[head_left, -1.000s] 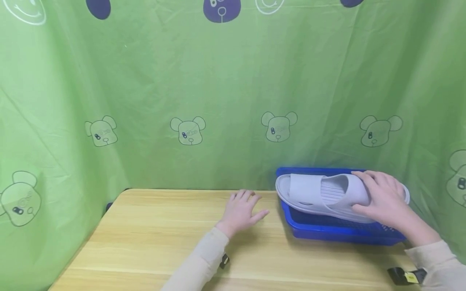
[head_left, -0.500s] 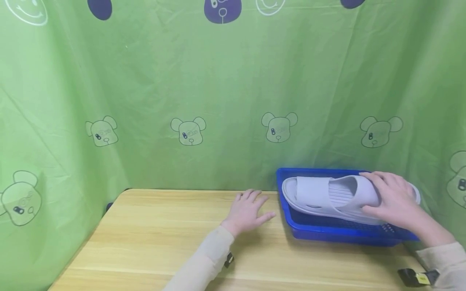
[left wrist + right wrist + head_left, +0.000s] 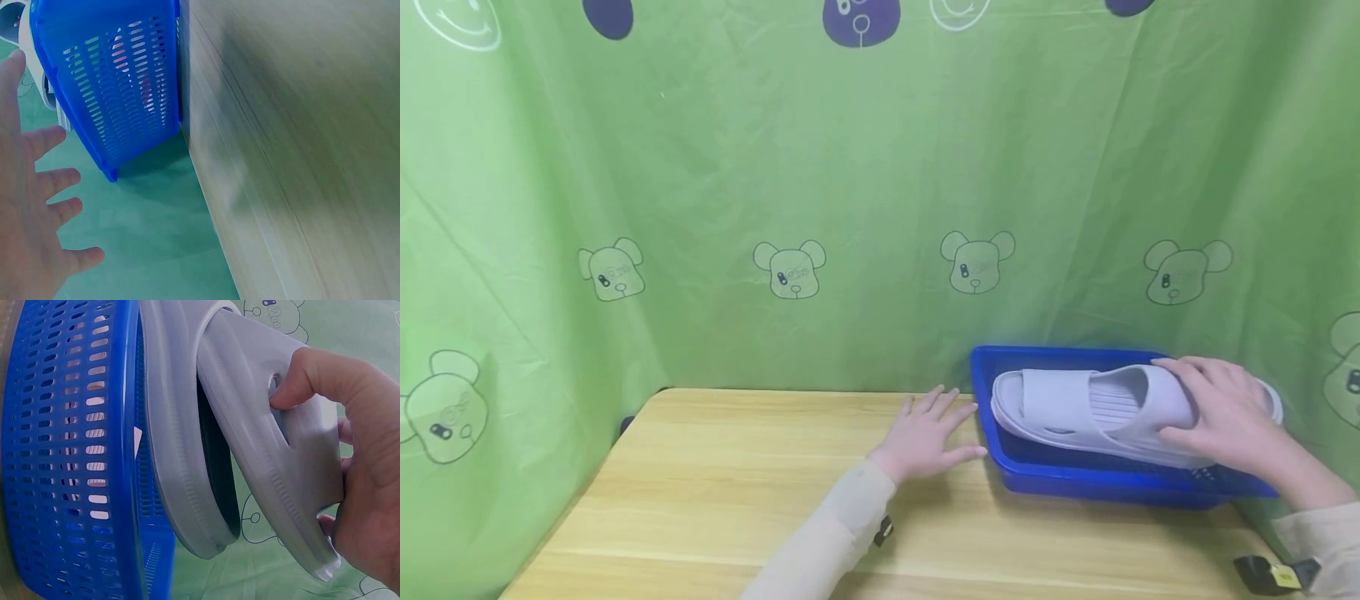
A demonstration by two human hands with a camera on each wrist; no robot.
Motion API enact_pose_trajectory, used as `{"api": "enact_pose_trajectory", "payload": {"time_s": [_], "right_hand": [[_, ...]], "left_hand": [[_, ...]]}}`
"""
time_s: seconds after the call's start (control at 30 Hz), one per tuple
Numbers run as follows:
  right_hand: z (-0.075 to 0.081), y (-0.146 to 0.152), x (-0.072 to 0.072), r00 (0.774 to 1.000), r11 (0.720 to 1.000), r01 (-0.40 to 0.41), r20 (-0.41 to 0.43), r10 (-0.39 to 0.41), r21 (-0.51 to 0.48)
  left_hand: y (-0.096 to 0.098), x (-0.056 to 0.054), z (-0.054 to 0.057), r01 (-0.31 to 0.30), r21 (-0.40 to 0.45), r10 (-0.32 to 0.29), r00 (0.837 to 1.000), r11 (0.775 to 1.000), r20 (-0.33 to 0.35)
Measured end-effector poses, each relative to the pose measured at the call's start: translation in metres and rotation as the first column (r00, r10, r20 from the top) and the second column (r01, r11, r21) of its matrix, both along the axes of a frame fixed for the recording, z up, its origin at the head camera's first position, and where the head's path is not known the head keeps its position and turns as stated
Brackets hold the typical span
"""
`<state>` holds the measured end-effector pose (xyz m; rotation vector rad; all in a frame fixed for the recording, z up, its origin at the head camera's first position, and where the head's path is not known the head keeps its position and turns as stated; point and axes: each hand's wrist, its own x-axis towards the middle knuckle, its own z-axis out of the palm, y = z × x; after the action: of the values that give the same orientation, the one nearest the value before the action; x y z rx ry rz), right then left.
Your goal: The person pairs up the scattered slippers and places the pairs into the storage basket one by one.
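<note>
My right hand [image 3: 1228, 408] grips a pale grey slide sandal [image 3: 1056, 400] from above, its thumb at the strap's side opening in the right wrist view. The sandal lies lengthwise over the blue plastic basket [image 3: 1105, 492], inside the far and near rims as the head view shows it. Another pale grey sandal [image 3: 178, 425] shows between the held one [image 3: 250, 419] and the basket's slotted wall. My left hand [image 3: 925, 437] holds nothing; its fingers are spread, with the tips right at the basket's left rim.
The basket stands at the back right of the wooden table [image 3: 737, 475], close to the green curtain [image 3: 865, 167] printed with bear heads. Through the basket's slots [image 3: 97, 450] some pinkish, pale things show inside. Black straps [image 3: 1262, 575] sit at both wrists.
My right hand has shifted to the right with the sandal, which sits slightly lower over the basket. My left hand has moved right, up to the basket's left rim.
</note>
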<state>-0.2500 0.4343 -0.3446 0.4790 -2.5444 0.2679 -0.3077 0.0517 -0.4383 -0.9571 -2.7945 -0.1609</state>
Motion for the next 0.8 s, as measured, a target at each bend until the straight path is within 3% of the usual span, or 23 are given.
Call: {"api": "enact_pose_trajectory", "payload": {"time_s": [0.4,0.8], "right_hand": [[-0.001,0.009,-0.006,1.0,1.0,-0.018,0.003,0.018,0.01],[-0.002,0.012,-0.011,0.999,0.999,-0.039,0.0,0.039,0.024]], "left_hand": [[0.015,-0.005,0.0,0.02,-0.029,-0.019,0.999,0.999,0.048],[0.025,-0.01,0.005,0.024,0.002,-0.024,0.998,1.0,0.066]]}}
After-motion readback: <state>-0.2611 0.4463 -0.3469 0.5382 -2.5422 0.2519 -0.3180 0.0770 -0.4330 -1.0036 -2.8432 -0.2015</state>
